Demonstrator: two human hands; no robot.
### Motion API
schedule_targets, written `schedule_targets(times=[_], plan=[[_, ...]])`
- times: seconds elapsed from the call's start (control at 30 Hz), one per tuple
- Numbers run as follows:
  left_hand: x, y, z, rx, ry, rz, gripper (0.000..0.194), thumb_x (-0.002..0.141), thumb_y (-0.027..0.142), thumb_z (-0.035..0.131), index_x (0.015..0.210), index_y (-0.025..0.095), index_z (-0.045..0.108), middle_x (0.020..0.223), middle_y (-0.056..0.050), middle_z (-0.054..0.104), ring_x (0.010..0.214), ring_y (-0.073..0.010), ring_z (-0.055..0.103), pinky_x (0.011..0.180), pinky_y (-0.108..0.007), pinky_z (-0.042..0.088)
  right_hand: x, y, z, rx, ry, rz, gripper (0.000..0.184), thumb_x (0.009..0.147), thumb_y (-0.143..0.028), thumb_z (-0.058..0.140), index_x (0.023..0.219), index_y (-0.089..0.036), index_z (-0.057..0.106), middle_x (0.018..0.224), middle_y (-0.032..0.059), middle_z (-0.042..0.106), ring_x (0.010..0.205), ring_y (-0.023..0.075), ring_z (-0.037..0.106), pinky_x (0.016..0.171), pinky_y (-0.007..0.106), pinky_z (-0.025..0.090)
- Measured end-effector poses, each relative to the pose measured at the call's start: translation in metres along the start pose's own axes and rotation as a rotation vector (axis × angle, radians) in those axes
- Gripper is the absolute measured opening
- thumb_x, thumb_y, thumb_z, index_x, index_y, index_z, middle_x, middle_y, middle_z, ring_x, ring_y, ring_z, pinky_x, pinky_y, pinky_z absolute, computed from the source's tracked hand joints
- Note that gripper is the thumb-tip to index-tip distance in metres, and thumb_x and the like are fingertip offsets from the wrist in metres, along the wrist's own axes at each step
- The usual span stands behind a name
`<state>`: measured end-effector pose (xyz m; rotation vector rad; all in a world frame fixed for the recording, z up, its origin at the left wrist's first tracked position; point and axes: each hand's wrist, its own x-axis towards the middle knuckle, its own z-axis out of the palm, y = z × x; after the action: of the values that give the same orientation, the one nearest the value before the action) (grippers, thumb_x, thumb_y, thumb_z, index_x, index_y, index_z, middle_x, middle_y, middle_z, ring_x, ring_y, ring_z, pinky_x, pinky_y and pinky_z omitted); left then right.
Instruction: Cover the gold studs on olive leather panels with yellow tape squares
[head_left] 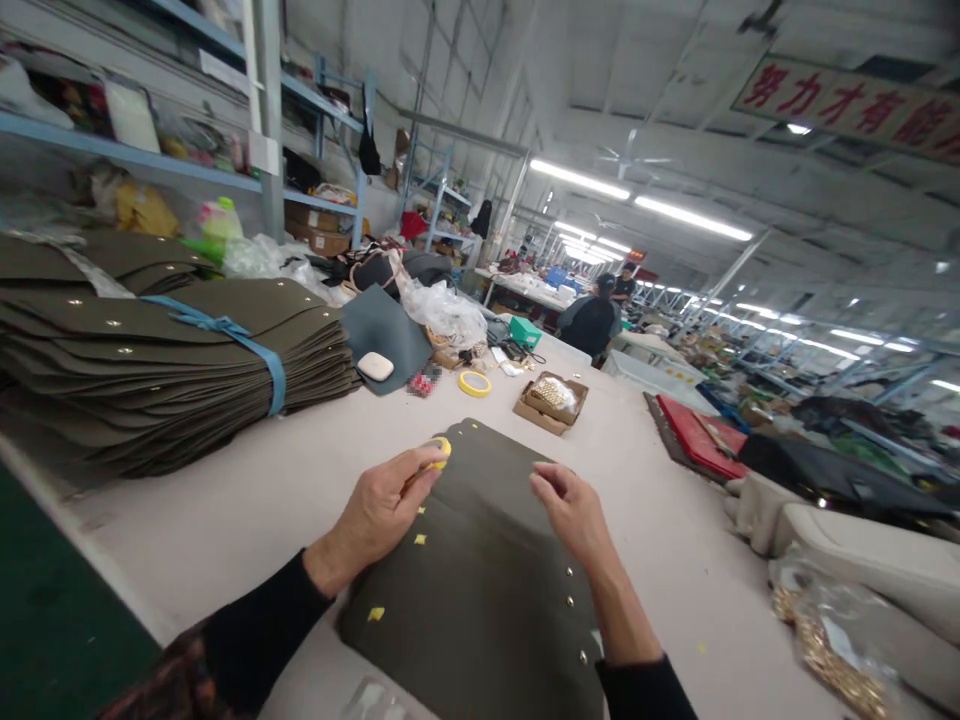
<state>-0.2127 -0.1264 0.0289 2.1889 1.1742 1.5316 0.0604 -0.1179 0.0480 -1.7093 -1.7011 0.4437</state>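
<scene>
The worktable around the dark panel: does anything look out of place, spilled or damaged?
A small yellow scrap lies on the worktable, to the right of the dark panel; it looks stray, since similar yellow pieces sit on the panel's left side. No spill or damage stands out.

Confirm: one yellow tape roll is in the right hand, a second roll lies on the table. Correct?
Wrong hand. The head view shows one yellow tape roll in the left hand, not the right hand; a second roll does lie on the table.
</scene>
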Motion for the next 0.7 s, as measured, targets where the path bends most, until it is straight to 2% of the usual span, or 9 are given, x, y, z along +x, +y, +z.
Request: schedule_targets(times=[0.13, 0.2, 0.3, 0.37, 0.5, 0.7], plan=[[-0.027, 0.066, -0.009, -0.130, -0.255, 0.047, 0.045, 0.094, 0.026, 0.046, 0.138, 0.020, 0.040, 0.087, 0.000, 0.070, 0.063, -0.0081, 0.064, 0.063, -0.018, 0.053, -0.099, -0.025, -0.009, 0.371, 0.029, -0.075, 0.026, 0.087, -0.040, 0.057, 0.096, -0.019, 0.070, 0.080, 0.0046, 0.070, 0.074, 0.0190, 0.066, 0.069, 0.031, 0.054], [-0.045, 0.089, -0.008, -0.139, -0.326, 0.087, 0.047, 0.094, 0.024, 0.045, 0.140, 0.020, 0.035, 0.086, 0.000, 0.070, 0.066, -0.0095, 0.065, 0.063, -0.018, 0.053, -0.139, -0.036, -0.010, 0.440, 0.084, -0.131, 0.020, 0.088, -0.033, 0.057, 0.098, -0.020, 0.069, 0.084, 0.0047, 0.071, 0.075, 0.0177, 0.066, 0.069, 0.029, 0.055], [-0.073, 0.111, -0.001, -0.060, -0.376, 0.164, 0.045, 0.095, 0.023, 0.045, 0.139, 0.021, 0.035, 0.095, -0.004, 0.071, 0.081, -0.0142, 0.069, 0.072, -0.024, 0.055, -0.182, -0.044, -0.014, 0.400, 0.121, -0.262, 0.019, 0.088, -0.022, 0.055, 0.103, -0.022, 0.068, 0.092, 0.0052, 0.070, 0.082, 0.0168, 0.066, 0.074, 0.029, 0.055], [-0.089, 0.120, 0.004, -0.011, -0.410, 0.209, 0.043, 0.095, 0.024, 0.044, 0.138, 0.021, 0.035, 0.101, -0.006, 0.071, 0.087, -0.0163, 0.070, 0.076, -0.027, 0.056, -0.202, -0.045, -0.017, 0.326, 0.109, -0.327, 0.024, 0.087, -0.016, 0.053, 0.106, -0.023, 0.066, 0.095, 0.0058, 0.070, 0.086, 0.0173, 0.065, 0.077, 0.030, 0.055], [-0.109, 0.134, 0.010, 0.037, -0.447, 0.277, 0.038, 0.096, 0.023, 0.043, 0.133, 0.019, 0.038, 0.101, -0.006, 0.071, 0.085, -0.0170, 0.070, 0.075, -0.028, 0.056, -0.229, -0.037, -0.017, 0.199, 0.105, -0.378, 0.028, 0.085, -0.010, 0.052, 0.108, -0.023, 0.063, 0.100, 0.0068, 0.068, 0.094, 0.0191, 0.063, 0.083, 0.034, 0.054], [-0.123, 0.144, 0.008, 0.096, -0.505, 0.353, 0.032, 0.096, 0.020, 0.043, 0.128, 0.019, 0.042, 0.103, -0.006, 0.069, 0.080, -0.0167, 0.069, 0.071, -0.027, 0.054, -0.253, -0.029, -0.009, 0.084, 0.166, -0.439, 0.018, 0.089, -0.009, 0.050, 0.095, -0.022, 0.061, 0.088, 0.0050, 0.067, 0.085, 0.0174, 0.062, 0.077, 0.032, 0.052]])
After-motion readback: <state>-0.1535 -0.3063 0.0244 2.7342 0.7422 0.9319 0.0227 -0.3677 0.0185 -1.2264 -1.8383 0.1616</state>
